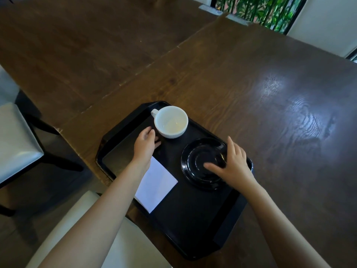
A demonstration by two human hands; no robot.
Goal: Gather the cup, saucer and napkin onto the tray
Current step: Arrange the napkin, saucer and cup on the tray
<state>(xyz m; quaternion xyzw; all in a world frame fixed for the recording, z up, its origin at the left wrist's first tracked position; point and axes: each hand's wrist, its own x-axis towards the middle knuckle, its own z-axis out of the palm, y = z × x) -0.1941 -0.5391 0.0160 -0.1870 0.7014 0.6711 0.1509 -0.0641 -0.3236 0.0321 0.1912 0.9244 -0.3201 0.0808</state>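
Plainly, a black plastic tray (228, 231) is lying on the dark wooden table (251, 84), its long axis running from far left to near right. No writing is showing on anything. A white cup (171, 121) is standing upright at the tray's far end, handle pointing far-left. A glossy black saucer (201, 163) is sitting at the right side, a folded white napkin (157, 187) at the left edge. The left hand (145, 144) is hovering loosely spread beside the cup; the right hand (232, 165) is resting spread on the saucer.
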